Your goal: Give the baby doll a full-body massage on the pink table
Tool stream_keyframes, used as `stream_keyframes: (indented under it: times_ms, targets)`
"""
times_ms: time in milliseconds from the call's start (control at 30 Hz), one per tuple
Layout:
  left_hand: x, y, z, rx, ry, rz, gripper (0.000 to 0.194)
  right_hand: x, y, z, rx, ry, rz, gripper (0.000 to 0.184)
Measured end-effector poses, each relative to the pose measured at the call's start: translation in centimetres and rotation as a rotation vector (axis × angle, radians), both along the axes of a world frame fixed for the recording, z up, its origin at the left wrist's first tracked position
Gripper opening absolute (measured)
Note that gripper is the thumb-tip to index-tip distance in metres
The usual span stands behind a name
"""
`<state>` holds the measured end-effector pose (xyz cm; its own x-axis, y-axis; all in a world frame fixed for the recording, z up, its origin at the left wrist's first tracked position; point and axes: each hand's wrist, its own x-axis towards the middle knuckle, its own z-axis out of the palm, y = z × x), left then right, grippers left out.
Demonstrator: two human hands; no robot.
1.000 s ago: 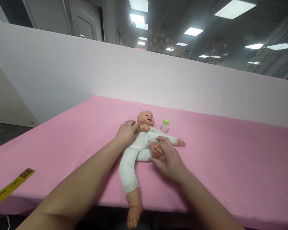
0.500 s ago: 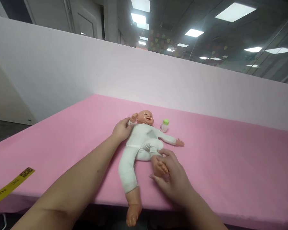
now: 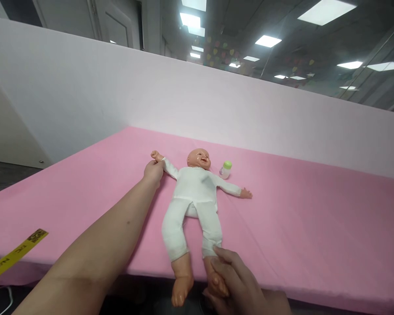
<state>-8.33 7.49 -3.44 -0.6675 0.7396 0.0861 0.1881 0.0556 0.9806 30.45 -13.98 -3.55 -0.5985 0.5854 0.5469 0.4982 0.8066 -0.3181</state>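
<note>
A baby doll (image 3: 195, 186) in a white cloth suit lies on its back on the pink-covered table (image 3: 302, 227), head toward the wall. Its legs point at me and both feet hang past the near edge. My left hand (image 3: 154, 172) is closed round the doll's arm on the left, near the wrist, and that arm is stretched outward. With my right hand (image 3: 238, 278) I grip the doll's lower leg on the right, at the ankle. The thumb is partly hidden under the foot. The doll's other arm lies out to the right, untouched.
A small baby bottle (image 3: 225, 169) with a green cap stands beside the doll's head. A yellow labelled strip (image 3: 18, 253) sits at the left near edge. A white wall panel (image 3: 197, 100) closes off the back, with glass above it.
My left hand has drawn the doll's arm outward to the left from beside its head. The leg in my right hand, bent before, is now straightened toward me.
</note>
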Motion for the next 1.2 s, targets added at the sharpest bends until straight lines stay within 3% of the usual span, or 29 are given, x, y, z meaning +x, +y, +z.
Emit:
stream_keyframes:
  times_ms: [133,267,500,600,733,967,1200]
  targets:
    - [0.5,0.0,-0.1,-0.014,-0.005,0.001,0.029,-0.3,-0.1,-0.3,0.047,0.026,-0.008,0.047]
    - [1.2,-0.3,0.1,0.017,0.079,-0.015,0.038,-0.8,0.2,1.4,0.048,0.104,-0.024,0.044]
    - [4.0,-2.0,2.0,0.099,0.618,-0.260,0.043,-1.8,3.7,6.3,0.065,0.130,0.011,0.043]
    - [5.1,-2.6,2.5,0.112,0.824,-0.360,0.044,-2.8,6.3,7.6,0.018,0.102,0.028,0.043]
    - [5.8,-3.0,2.6,0.092,0.958,-0.447,0.049,-4.5,9.5,8.7,-0.108,0.057,0.056,0.029]
    - [6.0,-3.1,3.0,0.029,0.999,-0.477,0.051,-6.3,11.9,8.0,-0.249,0.092,-0.023,0.027]
    - [5.8,-2.8,2.6,0.034,0.823,-0.370,0.052,-4.7,9.7,7.4,-0.154,0.111,-0.064,0.044]
